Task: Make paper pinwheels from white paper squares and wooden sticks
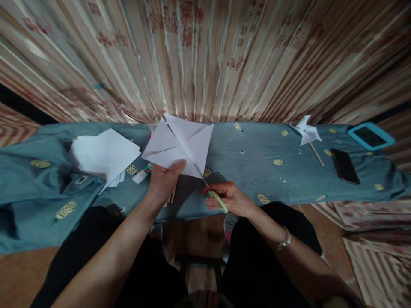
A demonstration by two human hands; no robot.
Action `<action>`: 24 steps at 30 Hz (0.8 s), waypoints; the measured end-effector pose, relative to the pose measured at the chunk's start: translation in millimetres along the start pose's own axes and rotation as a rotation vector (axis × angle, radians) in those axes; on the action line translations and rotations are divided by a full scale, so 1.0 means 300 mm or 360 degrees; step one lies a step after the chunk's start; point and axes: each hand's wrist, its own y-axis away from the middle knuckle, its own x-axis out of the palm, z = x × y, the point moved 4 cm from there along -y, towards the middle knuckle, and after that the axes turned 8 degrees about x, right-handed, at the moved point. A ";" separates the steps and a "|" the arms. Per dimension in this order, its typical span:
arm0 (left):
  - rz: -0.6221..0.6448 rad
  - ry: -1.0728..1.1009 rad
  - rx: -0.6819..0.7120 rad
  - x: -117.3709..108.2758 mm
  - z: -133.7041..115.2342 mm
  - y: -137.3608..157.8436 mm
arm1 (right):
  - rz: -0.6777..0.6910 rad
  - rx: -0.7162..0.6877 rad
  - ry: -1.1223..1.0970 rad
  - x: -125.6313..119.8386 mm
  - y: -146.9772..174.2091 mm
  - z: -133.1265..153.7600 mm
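Observation:
My left hand [165,182] grips a square sheet of white paper [183,143] by its near side, thumb on top and fingers beneath. The sheet has slits running inward from its corners and a crease across it. In my right hand [233,199] are scissors [218,201] with pale green handles, fingers through the loops. Their blades meet the sheet's near right corner, along a cut line. Under and beside my left hand lie a glue stick [142,173] and some thin wooden sticks [171,199], partly hidden.
A stack of white paper sheets [105,152] lies on the left of the teal cloth [244,171]. Toward the right are a finished paper pinwheel [307,130] on a stick, a black phone [345,166] and a blue-framed device [370,135]. A patterned curtain [205,64] hangs behind.

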 end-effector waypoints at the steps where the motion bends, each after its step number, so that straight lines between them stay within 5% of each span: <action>1: 0.0001 -0.0004 -0.0004 -0.001 0.001 -0.001 | 0.0000 0.0004 -0.0017 0.001 0.000 0.000; 24: 0.0074 -0.0211 0.0032 0.006 0.033 0.004 | 0.0004 -0.0034 0.0041 0.000 0.000 0.000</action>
